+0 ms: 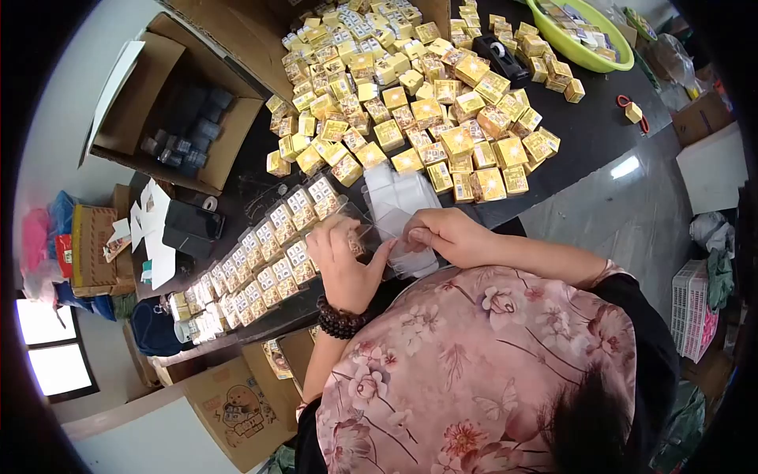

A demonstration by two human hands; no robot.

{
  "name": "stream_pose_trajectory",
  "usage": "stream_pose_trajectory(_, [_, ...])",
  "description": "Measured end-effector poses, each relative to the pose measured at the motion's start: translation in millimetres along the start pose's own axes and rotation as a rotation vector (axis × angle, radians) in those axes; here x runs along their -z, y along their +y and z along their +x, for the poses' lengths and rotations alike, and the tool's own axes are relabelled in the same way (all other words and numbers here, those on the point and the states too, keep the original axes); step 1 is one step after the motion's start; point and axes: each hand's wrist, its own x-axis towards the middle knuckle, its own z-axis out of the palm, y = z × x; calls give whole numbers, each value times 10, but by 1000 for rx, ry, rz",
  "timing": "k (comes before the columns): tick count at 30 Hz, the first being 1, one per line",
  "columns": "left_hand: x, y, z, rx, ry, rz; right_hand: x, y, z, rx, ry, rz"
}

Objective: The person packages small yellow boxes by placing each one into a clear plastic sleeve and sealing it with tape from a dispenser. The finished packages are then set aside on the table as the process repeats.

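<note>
yellow boxes (455, 142): print too small to read | cardboard carton (242, 411): lettering illegible

Yellow boxes (426, 110), 12 o'clock: dozens, overlap blocks exact count. Box rows (272, 280), 8-9 o'clock: 2. Tape dispenser (503, 62), 1 o'clock: 1. Green basin (588, 66), 1-2 o'clock: 1. Scissors (644, 125), 2 o'clock: 1.

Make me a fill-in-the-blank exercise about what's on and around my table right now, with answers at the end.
Around the wrist of the left hand is a dark beaded ____. The rows of boxes lie to your ____. A lone yellow box lies on red-handled ____.
Missing words: bracelet; left; scissors.
</note>
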Motion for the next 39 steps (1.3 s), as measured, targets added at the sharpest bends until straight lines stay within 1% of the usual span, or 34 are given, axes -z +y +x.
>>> stream_pose_trajectory(2, [48, -48, -62, 132, -191, -175, 17, -82, 19, 76, 0, -172])
stream_pose_trajectory(3, [53, -55, -67, 130, -195, -176, -1, -62, 31, 73, 3, -170])
stream_pose_trajectory(5, [52, -60, -72, -6, -277, -245, -19, -9, 53, 158, -8, -258])
stream_pose_trajectory(6, [66, -75, -69, -8, -277, -247, 8, -20, 63, 157, -6, -260])
stream_pose_trajectory(8, [127, -92, -80, 51, -334, -388, 90, -103, 75, -114, -246, 197])
stream_pose_trajectory(9, [150, -63, -73, 50, -335, -389, 137, -150, 84, -250, -362, 427])
stream_pose_trajectory(11, [205, 26, -33, 11, -303, -552, 249, -185, 134, -521, -589, 890])
stream_pose_trajectory(12, [242, 37, -8, 10, -303, -553, 335, -129, 247, -387, -725, 585])
stream_pose_trajectory(13, [281, 37, 17, 18, -376, -549, 324, -121, 262, -387, -726, 583])
stream_pose_trajectory(14, [314, 45, 36, 27, -449, -545, 302, -135, 291, -299, -698, 443])
stream_pose_trajectory(15, [344, 65, 48, 28, -447, -545, 287, -176, 326, -210, -667, 304])
stream_pose_trajectory(16, [375, 84, 53, -33, -440, -455, 282, -207, 360, -209, -668, 301])
stream_pose_trajectory(17, [396, 92, 46, -94, -434, -365, 278, -233, 389, -253, -667, 203])
stream_pose_trajectory(18, [397, 82, 26, -94, -433, -366, 287, -260, 407, -295, -665, 104])
stream_pose_trajectory(19, [385, 59, -3, -92, -456, -369, 330, -310, 420, -296, -665, 100])
stream_pose_trajectory(21, [357, -2, -96, -86, -477, -372, 461, -379, 469, -78, -544, -169])
stream_pose_trajectory(23, [313, -80, -224, 369, -710, -795, 718, 26, 774, 352, 90, -725])
stream_pose_trajectory(24, [258, -110, -292, 373, -708, -797, 943, 132, 913, 290, 168, -966])
stream_pose_trajectory(25, [196, -137, -358, 500, -783, -997, 1154, 223, 1022, 223, 250, -1206])
stream_pose_trajectory(26, [170, -150, -383, 625, -853, -1197, 1312, 291, 1115, 17, 104, -1225])
stream_pose_trajectory(27, [229, -140, -345, 664, -926, -1178, 1383, 255, 1158, -188, -41, -1233])
stream_pose_trajectory(28, [231, -157, -347, 662, -920, -1176, 1405, 236, 1153, -138, -41, -1197])
stream_pose_trajectory(30, [211, -180, -392, 613, -654, -1294, 1321, 89, 1039, -50, 68, -774])
stream_pose_trajectory(31, [281, -157, -318, 616, -514, -1288, 1200, -49, 969, -130, 63, -422])
stream_pose_trajectory(33, [290, -194, -249, 603, -217, -1152, 970, -301, 761, -50, -21, -73])
stream_pose_trajectory(34, [314, -169, -151, 571, -148, -1068, 879, -317, 696, 62, -50, -19])
stream_pose_trajectory(36, [313, -105, -41, 545, -105, -1043, 688, -487, 529, -43, -66, 156])
stream_pose_trajectory(37, [307, -86, -10, 511, -69, -1022, 597, -633, 469, -96, -38, 363])
stream_pose_trajectory(38, [303, -80, 2, 495, -63, -967, 579, -575, 473, -96, -36, 363])
stream_pose_trajectory(39, [294, -50, 12, 492, -66, -969, 549, -459, 480, -87, 67, 321])
